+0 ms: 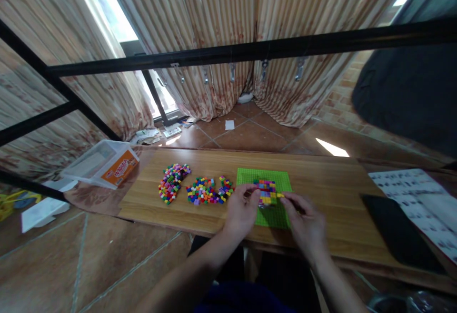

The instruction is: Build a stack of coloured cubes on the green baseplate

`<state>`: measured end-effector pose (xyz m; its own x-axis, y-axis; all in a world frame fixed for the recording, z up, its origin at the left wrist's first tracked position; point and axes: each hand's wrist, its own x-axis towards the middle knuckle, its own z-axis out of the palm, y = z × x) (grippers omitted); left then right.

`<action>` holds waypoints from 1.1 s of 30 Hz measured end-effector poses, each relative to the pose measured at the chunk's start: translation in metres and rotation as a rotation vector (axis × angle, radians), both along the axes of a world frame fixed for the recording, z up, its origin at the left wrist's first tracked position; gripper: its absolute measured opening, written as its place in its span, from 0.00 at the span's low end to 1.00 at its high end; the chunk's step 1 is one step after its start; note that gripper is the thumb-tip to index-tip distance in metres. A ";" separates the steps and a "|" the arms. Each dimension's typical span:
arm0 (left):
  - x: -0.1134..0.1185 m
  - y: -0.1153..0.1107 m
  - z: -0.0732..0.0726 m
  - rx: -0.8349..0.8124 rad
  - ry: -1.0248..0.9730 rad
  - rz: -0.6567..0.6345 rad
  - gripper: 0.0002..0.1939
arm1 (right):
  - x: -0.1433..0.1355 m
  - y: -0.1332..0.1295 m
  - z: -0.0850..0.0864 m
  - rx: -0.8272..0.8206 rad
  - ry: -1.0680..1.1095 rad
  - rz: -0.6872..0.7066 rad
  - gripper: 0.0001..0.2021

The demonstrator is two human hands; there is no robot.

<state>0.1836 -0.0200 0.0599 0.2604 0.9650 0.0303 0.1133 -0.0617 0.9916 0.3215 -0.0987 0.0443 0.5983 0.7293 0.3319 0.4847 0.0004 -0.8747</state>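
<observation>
While the left hand [240,210] is curling its fingers against the left side of the brick block [266,192], the right hand [309,222] is pinching a small yellow brick [280,195] between thumb and fingertip at the block's right edge. Whether the left fingers are gripping a piece or merely bracing, I cannot tell; nor am I seeing clearly whether the yellow brick is already joined. The block is sitting on the green baseplate [271,220], which is lying on the wooden surface [328,180] in front of the person. For a neat fit, the left hand should be steadying the block while the right is lining up edges and pressing evenly, since a skewed push would probably be loosening neighbouring bricks.

As for containers, a clear plastic box [84,172] with an orange label [120,169] is standing beyond the surface's left end; its contents are not showing plainly. Loose bricks [203,191] are lying in uncontained heaps left of the baseplate, the nearest almost reaching the left hand.
</observation>
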 end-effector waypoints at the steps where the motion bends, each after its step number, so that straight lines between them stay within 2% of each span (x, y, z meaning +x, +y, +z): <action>1: 0.001 0.008 -0.004 0.056 0.053 0.035 0.11 | 0.004 0.007 -0.002 -0.003 0.018 -0.008 0.13; 4: 0.006 0.027 -0.018 0.135 0.139 0.022 0.17 | 0.012 0.022 -0.007 -0.010 0.056 0.009 0.14; 7: 0.017 0.037 -0.029 0.092 0.127 -0.035 0.21 | 0.012 0.029 -0.010 -0.031 0.060 0.044 0.14; 10: 0.027 0.039 -0.033 0.030 0.111 -0.083 0.24 | 0.011 0.030 -0.012 -0.036 0.048 0.060 0.14; 17: 0.037 0.038 -0.036 -0.069 0.113 -0.166 0.23 | 0.008 0.034 -0.016 -0.024 0.104 0.008 0.13; 22: 0.036 0.039 -0.034 -0.100 0.089 -0.171 0.21 | 0.007 0.036 -0.019 -0.046 0.270 -0.073 0.16; 28: 0.035 0.038 -0.031 -0.118 0.103 -0.173 0.20 | 0.004 0.037 -0.014 -0.027 0.421 -0.117 0.18; 33: 0.038 0.040 -0.034 -0.119 0.086 -0.162 0.20 | 0.003 0.041 -0.013 -0.018 0.415 -0.103 0.20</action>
